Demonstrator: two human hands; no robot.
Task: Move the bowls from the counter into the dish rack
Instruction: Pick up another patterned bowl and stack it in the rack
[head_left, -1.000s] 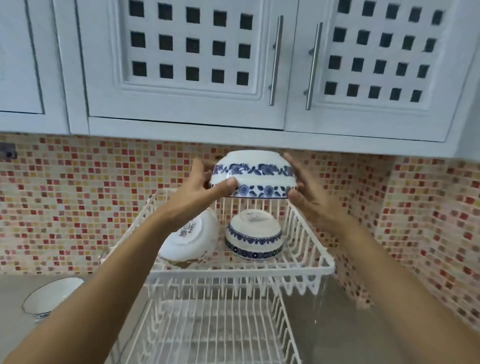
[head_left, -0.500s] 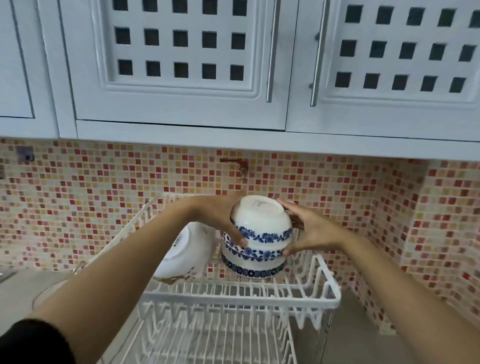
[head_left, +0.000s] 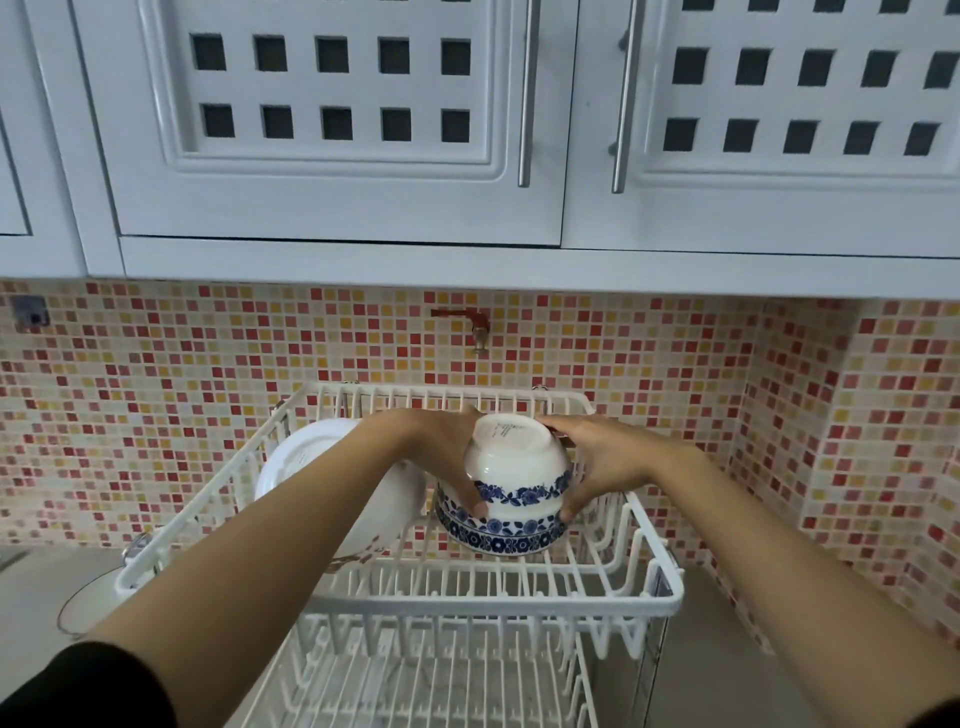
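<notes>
Both hands clasp an upturned white ceramic bowl with a blue floral band (head_left: 511, 467), the left hand (head_left: 441, 457) and right hand (head_left: 597, 467) each keeping a closed grip on its sides. It sits nested over a second blue-patterned bowl (head_left: 498, 535) in the upper tier of the white wire dish rack (head_left: 493, 603). A plain white bowl (head_left: 311, 457) leans just beside them, left. Another bowl (head_left: 88, 603) rests on the grey counter (head_left: 31, 597).

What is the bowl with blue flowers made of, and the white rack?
The bowl looks like glazed ceramic or porcelain: glossy white, painted blue flowers, a printed mark on its bottom. The rack looks like metal wire with a smooth white coating, or maybe plastic; its thin, evenly bent bars suggest coated wire, but I can't be sure.
</notes>
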